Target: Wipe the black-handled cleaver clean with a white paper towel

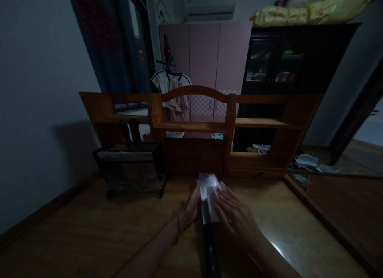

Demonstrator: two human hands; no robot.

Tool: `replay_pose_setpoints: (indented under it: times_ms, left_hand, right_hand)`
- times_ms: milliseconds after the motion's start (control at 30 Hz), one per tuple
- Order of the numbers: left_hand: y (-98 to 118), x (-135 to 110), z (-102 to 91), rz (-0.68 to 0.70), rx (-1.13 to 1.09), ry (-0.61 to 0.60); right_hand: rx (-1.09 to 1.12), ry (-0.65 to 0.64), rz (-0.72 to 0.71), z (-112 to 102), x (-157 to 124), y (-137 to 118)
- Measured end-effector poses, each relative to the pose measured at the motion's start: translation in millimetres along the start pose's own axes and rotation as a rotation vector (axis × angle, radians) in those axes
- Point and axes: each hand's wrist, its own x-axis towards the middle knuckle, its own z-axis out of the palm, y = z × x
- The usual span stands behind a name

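Note:
A broad cleaver [205, 190] lies flat on the wooden desk [89, 238], blade pointing away, dark handle [211, 250] toward me. My left hand [191, 208] rests against the blade's left edge, fingers straight and together. My right hand [231, 214] lies over the blade's right side, fingers stretched flat, pressing a small white cloth or tissue [218, 188] onto the steel. The light is dim.
A black knife rack [131, 166] with two dark handles stands at the back left. A wooden shelf unit [194, 126] runs along the desk's far edge. Behind it are a pink wardrobe [209, 58], hanging clothes and a dark cabinet [287, 62].

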Motion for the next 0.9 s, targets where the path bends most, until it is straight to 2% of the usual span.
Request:
replay_pose_setpoints:
  times_ms: [67, 167, 300, 533, 733, 900]
  left_hand:
    - [-1.8, 0.8, -5.1, -0.054, -0.003, 0.032]
    - [-3.2, 0.7, -9.1, -0.064, 0.02, 0.065]
    - [-1.8, -0.8, -6.5, -0.04, 0.039, 0.062]
    - [0.5, -2.9, -0.8, -0.003, 0.043, 0.093]
    - [1.5, -3.1, -1.7, -0.098, 0.058, 0.061]
    - [-0.9, 1.0, -5.8, -0.034, 0.022, 0.038]
  right_hand:
    - [0.123, -0.113, -0.042, -1.5, 0.5, -8.9]
    - [0.239, -0.265, -0.033, -1.0, 0.1, -19.1]
    - [0.289, -0.354, -0.002, 0.8, -0.3, -19.9]
    - [0.254, -0.337, 0.003, 1.4, 0.6, -14.6]
    - [0.198, -0.304, 0.067, 7.7, -3.1, -8.3]
    - [0.202, -0.28, 0.121, 12.0, -7.7, -3.2]
